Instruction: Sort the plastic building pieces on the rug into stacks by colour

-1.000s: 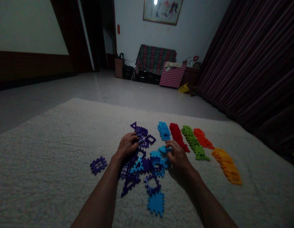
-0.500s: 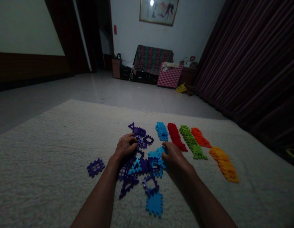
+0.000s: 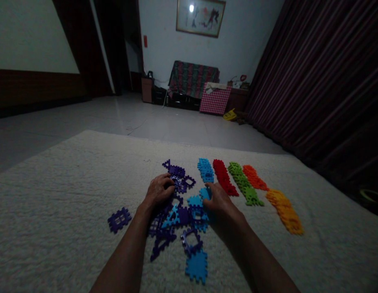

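Purple interlocking plastic tiles (image 3: 183, 216), with notched edges, lie in a loose pile in front of me. My left hand (image 3: 160, 189) rests at the pile's far left side, thumb and fingers curved around purple tiles (image 3: 178, 183). On the right of the pile, my right hand (image 3: 218, 197) has its thumb and fingers bent around a light-blue tile (image 3: 204, 193); its fingertips are partly hidden. Among the purple ones lie a light-blue triangle (image 3: 170, 217) and other blue tiles. A blue square tile (image 3: 196, 266) lies nearest me, touching a purple frame tile (image 3: 191, 241).
Right of the pile lie overlapping rows of blue (image 3: 205, 170), red (image 3: 225, 178), green (image 3: 244, 183), orange (image 3: 254, 177) and yellow-orange tiles (image 3: 284, 211). A lone purple window tile (image 3: 119, 219) sits at left. Everything lies on a cream rug (image 3: 69, 179). A dark curtain (image 3: 317, 81) hangs at right.
The whole view shifts slightly left and tilts up a little. Both hands stay at about the same places over the tiles, and the rows look unchanged.
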Demonstrator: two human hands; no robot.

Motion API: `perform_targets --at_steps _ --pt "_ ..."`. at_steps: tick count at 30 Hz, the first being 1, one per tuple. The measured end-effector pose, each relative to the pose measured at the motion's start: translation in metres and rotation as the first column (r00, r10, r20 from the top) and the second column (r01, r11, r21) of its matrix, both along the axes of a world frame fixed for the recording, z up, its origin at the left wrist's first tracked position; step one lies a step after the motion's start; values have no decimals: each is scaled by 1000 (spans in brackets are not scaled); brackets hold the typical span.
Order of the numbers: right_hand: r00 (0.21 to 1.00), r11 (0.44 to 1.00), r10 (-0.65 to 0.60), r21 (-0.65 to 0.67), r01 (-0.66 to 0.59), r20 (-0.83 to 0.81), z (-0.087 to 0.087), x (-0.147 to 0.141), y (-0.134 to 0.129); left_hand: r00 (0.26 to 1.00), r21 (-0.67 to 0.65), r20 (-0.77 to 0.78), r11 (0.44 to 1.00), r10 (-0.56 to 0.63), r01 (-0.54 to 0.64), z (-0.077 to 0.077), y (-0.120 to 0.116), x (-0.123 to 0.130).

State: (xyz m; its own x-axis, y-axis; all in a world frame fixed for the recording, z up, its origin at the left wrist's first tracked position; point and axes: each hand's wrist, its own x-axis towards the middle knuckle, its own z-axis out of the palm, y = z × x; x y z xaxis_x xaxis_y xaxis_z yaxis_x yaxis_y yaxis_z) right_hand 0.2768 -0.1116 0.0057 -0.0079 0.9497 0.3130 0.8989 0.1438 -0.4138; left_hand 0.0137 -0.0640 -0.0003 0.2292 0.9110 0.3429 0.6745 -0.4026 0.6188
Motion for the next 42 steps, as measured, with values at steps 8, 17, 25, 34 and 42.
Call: perform_targets --at_steps 8,17,25,34,42 --pt "946 950 -296 144 276 136 18 -7 17 1000 5 -14 1000 -3 3 2 -1 0" --pt "937 922 -327 260 288 119 3 -11 22 1000 -7 -15 1000 6 -7 3 -2 1" --pt "994 963 -104 248 108 -27 1 0 -10 1000 -23 -23 1000 1 -1 6 -1 1" --pt "933 951 308 58 -302 -186 16 -21 -51 1000 11 7 1000 -7 7 0 0 -1" --pt "955 977 211 11 -213 -209 15 -29 -48 1000 39 -1 999 6 -6 -7 4 -1"
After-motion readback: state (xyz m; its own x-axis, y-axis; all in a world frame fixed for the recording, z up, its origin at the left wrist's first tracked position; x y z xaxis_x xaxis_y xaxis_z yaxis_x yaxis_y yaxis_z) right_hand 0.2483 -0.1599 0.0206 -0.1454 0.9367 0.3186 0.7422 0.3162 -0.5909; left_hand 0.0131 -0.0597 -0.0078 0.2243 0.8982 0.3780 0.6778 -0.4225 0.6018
